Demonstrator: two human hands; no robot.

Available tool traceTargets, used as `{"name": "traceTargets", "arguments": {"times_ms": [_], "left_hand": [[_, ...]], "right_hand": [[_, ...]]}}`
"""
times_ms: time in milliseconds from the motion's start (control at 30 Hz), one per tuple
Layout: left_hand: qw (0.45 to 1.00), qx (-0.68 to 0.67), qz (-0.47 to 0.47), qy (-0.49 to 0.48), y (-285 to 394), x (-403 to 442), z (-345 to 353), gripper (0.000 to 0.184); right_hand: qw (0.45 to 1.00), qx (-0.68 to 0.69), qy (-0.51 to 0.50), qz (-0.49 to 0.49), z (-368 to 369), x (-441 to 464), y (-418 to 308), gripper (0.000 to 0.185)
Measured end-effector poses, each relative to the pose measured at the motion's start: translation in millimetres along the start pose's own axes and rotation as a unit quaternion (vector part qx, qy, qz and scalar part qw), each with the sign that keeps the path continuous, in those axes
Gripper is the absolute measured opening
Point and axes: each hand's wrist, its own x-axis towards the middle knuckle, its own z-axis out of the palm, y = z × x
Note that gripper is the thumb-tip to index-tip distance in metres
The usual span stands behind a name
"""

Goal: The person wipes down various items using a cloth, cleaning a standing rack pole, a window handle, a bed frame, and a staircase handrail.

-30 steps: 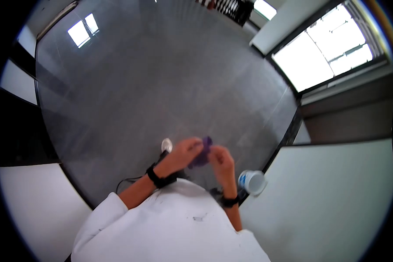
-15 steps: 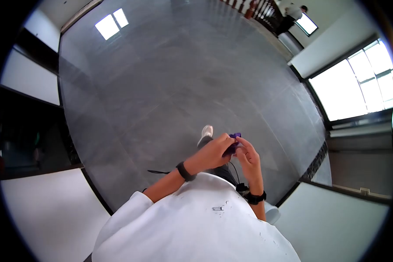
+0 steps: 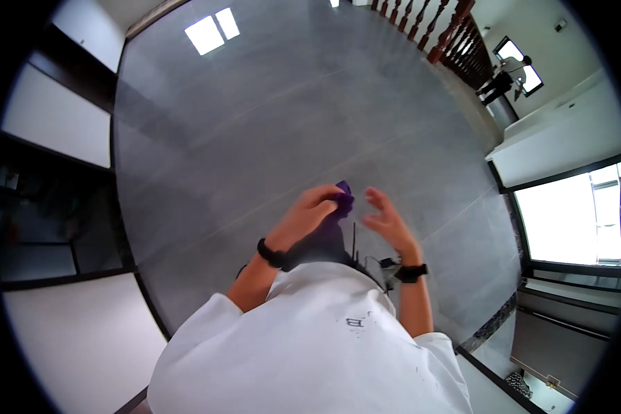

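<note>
My left hand (image 3: pixel 308 215) is closed around a crumpled purple piece (image 3: pixel 344 200), soft-looking like cloth or thin film; its exact kind does not show. Part of it sticks out above the thumb and fingers, and the rest lies behind the hand. To the right, apart from the purple piece, my right hand (image 3: pixel 392 224) has its thumb and fingers parted, with nothing between them. It is slightly blurred. Each wrist wears a black band. Below the hands, thin dark cables (image 3: pixel 356 243) show at my waist.
Grey glossy floor (image 3: pixel 255 131) stretches ahead. A wooden stair railing (image 3: pixel 448 31) stands far right, with another person (image 3: pixel 506 77) beyond it near a small window. At right is a bright window (image 3: pixel 559 217). White panels (image 3: pixel 62 117) and a dark opening line the left.
My right hand has come away from the purple piece, which stays in my left hand. Both hands sit higher in view. My view has turned, bringing more railing into sight.
</note>
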Motion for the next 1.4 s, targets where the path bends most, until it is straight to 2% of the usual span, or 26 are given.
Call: {"name": "traceTargets", "arguments": {"times_ms": [33, 100, 133, 200, 233, 267, 333, 500, 567, 600, 633, 667, 733, 767, 800, 867, 967, 1000, 1067, 1100, 1167, 1233, 1300, 1367, 1400], "left_hand": [[0.994, -0.103, 0.018, 0.021, -3, 22, -3, 0.024], [0.986, -0.168, 0.019, 0.000, -3, 52, -6, 0.025], [0.975, -0.223, 0.011, -0.013, -3, 67, -6, 0.025], [0.971, -0.240, 0.002, -0.014, 6, 118, -14, 0.025], [0.968, -0.251, -0.006, -0.012, 10, 142, -19, 0.025], [0.967, -0.254, -0.011, -0.014, 14, 168, -25, 0.025], [0.953, -0.302, -0.031, 0.007, 26, 208, -35, 0.026], [0.973, -0.228, -0.002, 0.026, 43, 336, -55, 0.032], [0.983, -0.176, -0.048, -0.003, 60, 377, -57, 0.033], [0.990, -0.122, -0.066, -0.026, 73, 393, -57, 0.035], [0.987, -0.132, -0.086, 0.012, 87, 419, -43, 0.040], [0.989, -0.114, -0.091, -0.013, 88, 453, -39, 0.040], [0.995, 0.052, -0.082, -0.036, 70, 512, -31, 0.043], [0.996, 0.045, -0.066, -0.050, 68, 485, -42, 0.048], [0.993, 0.049, -0.077, -0.069, 71, 514, -37, 0.048], [0.982, 0.022, -0.140, -0.125, 83, 564, -28, 0.055], [0.985, 0.014, -0.095, -0.145, 88, 631, -19, 0.064], [0.986, 0.020, -0.096, -0.137, 97, 623, -20, 0.064], [0.996, -0.019, -0.064, -0.062, 120, 673, -10, 0.066], [0.996, -0.015, -0.053, -0.065, 128, 701, -12, 0.066], [0.996, 0.087, 0.013, -0.011, 133, 739, -19, 0.063], [0.995, 0.099, 0.002, 0.014, 148, 749, -8, 0.059], [0.993, 0.113, 0.010, 0.029, 155, 795, 7, 0.055], [0.994, 0.090, 0.058, 0.017, 143, 839, 4, 0.041], [0.995, 0.084, 0.060, 0.013, 142, 859, 3, 0.041]], "right_hand": [[1.000, -0.011, 0.006, 0.000, -3, 21, 7, 0.055], [0.967, 0.248, -0.011, 0.057, -7, 45, 24, 0.048], [0.968, 0.244, -0.006, 0.060, -17, 55, 34, 0.048], [0.957, 0.260, -0.047, 0.121, -41, 95, 39, 0.037], [0.955, 0.271, -0.026, 0.122, -50, 112, 27, 0.027], [0.954, 0.272, -0.022, 0.126, -64, 132, 30, 0.027], [0.962, 0.263, 0.044, 0.063, -80, 162, 22, 0.026], [0.912, 0.380, 0.150, 0.026, -147, 247, -33, 0.022], [0.960, 0.164, 0.225, 0.025, -174, 262, -49, 0.019], [0.953, 0.180, 0.245, 0.008, -182, 272, -60, 0.019], [0.937, 0.212, 0.277, 0.001, -197, 285, -57, 0.019], [0.920, 0.242, 0.309, -0.013, -219, 303, -54, 0.020], [0.896, 0.275, 0.348, 0.006, -260, 331, -61, 0.019], [0.888, 0.290, 0.356, 0.023, -231, 315, -78, 0.019], [0.878, 0.296, 0.375, 0.029, -253, 334, -73, 0.019], [0.872, 0.300, 0.386, 0.019, -297, 376, -62, 0.017], [0.883, 0.317, 0.347, 0.009, -357, 428, -65, 0.019], [0.896, 0.314, 0.315, 0.014, -355, 429, -74, 0.021], [0.886, 0.343, 0.313, 0.020, -398, 464, -79, 0.023], [0.883, 0.342, 0.322, 0.018, -417, 479, -85, 0.024], [0.879, 0.340, 0.334, 0.021, -453, 511, -88, 0.027], [0.896, 0.314, 0.311, 0.046, -471, 516, -80, 0.027], [0.912, 0.282, 0.294, 0.052, -511, 539, -72, 0.028], [0.886, 0.297, 0.342, 0.095, -526, 566, -62, 0.028], [0.887, 0.292, 0.346, 0.096, -541, 579, -61, 0.028]]}}
